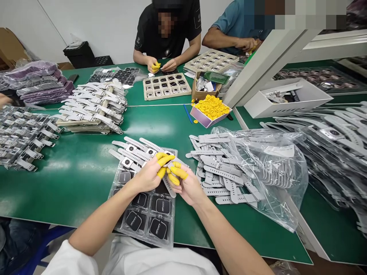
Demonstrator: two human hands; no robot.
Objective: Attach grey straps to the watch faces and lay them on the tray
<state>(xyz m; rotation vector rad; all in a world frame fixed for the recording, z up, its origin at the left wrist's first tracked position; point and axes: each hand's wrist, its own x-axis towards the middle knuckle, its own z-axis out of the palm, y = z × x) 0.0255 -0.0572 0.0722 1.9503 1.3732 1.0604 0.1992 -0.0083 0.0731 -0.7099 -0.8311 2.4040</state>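
My left hand (151, 172) and my right hand (183, 179) meet above a clear plastic tray (171, 229), both with yellow finger covers. Between their closed fingertips they hold a watch with a light grey strap (169, 188); the fingers hide most of its body. Square black watch faces (162, 205) sit in the tray's compartments. Several watches with grey straps (132, 149) lie across its far end, backs up. To the right is a loose pile of grey straps (223, 172), partly under a clear plastic bag (286, 168).
A box of yellow finger covers (210, 118) stands beyond the straps, near a blue stick (187, 114). Stacked strapped watches (94, 107) are at the left. Across the green table (155, 118), two people work near a compartment tray (168, 95). A white post (258, 65) rises at right.
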